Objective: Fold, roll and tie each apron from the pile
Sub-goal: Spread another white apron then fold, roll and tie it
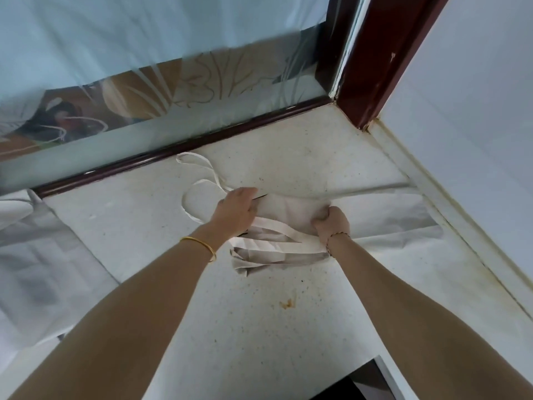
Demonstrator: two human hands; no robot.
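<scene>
Apron roll (288,210) held tight on worktop (230,327), left hand (236,209) and right hand (331,223) fingers clamped on it, so strap (277,229) can be tied.

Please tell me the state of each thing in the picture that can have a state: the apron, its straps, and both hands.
apron: bunched into a rough roll at the middle, not tied.
straps: loose, some lie across the roll, one loops on the counter.
left hand: grips the roll's left end.
right hand: grips the roll's right end.
other cloth: lies flat at the left.
</scene>
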